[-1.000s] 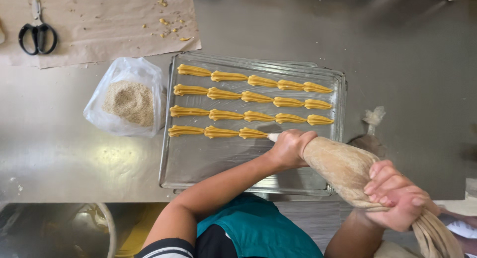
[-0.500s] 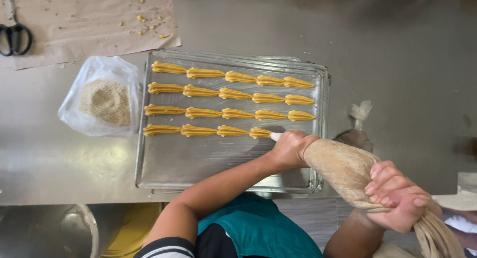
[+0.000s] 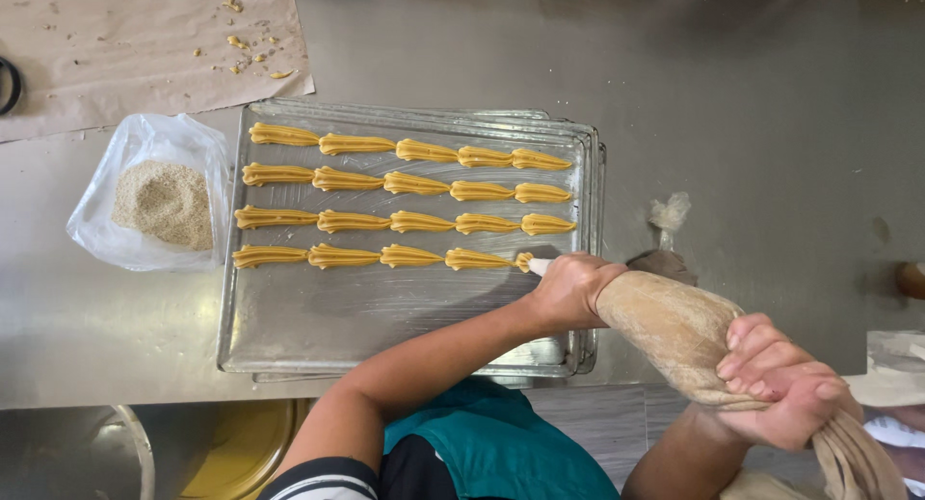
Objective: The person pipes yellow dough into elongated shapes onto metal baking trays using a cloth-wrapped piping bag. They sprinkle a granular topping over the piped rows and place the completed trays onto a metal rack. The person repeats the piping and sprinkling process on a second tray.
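A metal baking tray [image 3: 385, 336] lies on the steel table and carries several rows of ridged yellow dough strips [image 3: 405, 187]. My left hand [image 3: 570, 288] grips the front of a tan cloth piping bag [image 3: 674, 331] just behind its white nozzle [image 3: 540, 266]. The nozzle touches the right end of the nearest row, where a short new piece of dough [image 3: 523, 260] begins. My right hand [image 3: 780, 384] squeezes the twisted back end of the bag, off the tray's right side.
A clear plastic bag of pale crumbs [image 3: 159, 206] sits left of the tray. Brown paper [image 3: 145, 42] with dough scraps covers the far left corner, with scissors [image 3: 8, 84] at its edge. A round bowl rim [image 3: 135, 442] shows below the table edge.
The view has shifted, so the tray sits further left in frame. The nearest row has grown by one full strip, and the nozzle has moved right to start another.
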